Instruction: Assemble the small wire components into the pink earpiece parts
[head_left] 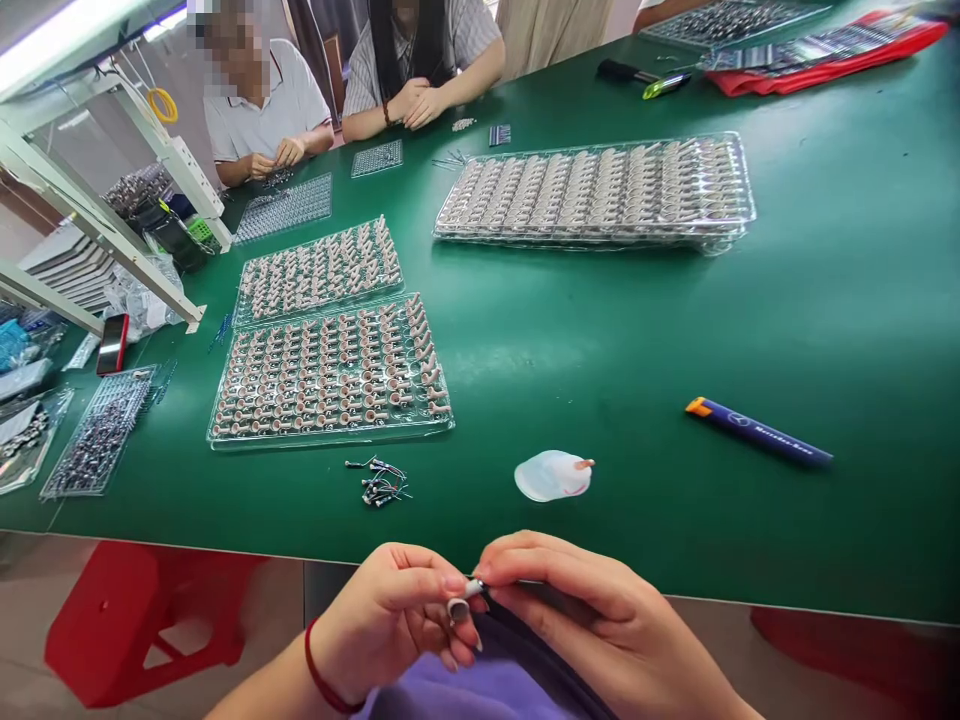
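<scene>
My left hand (420, 605) is closed in a pinch around a small pale earbud shell (460, 604), its round open cup facing me and its stem pointing up to the right. At the stem's tip, the fingers of my right hand (566, 590) are pressed together on a tiny dark part that I cannot make out. Both hands are at the table's near edge. On the table just beyond them lie a loose bunch of small wired components (385, 482) and a whitish translucent pad (553, 476) with a copper-coloured tip on it.
Clear trays of earbud shells (330, 375) stand at left, and a stacked set (600, 195) lies farther back. A blue cutter (757, 430) with an orange end is at right. A phone (112, 345) and a parts tray (101, 430) are far left. Two people sit across the green table.
</scene>
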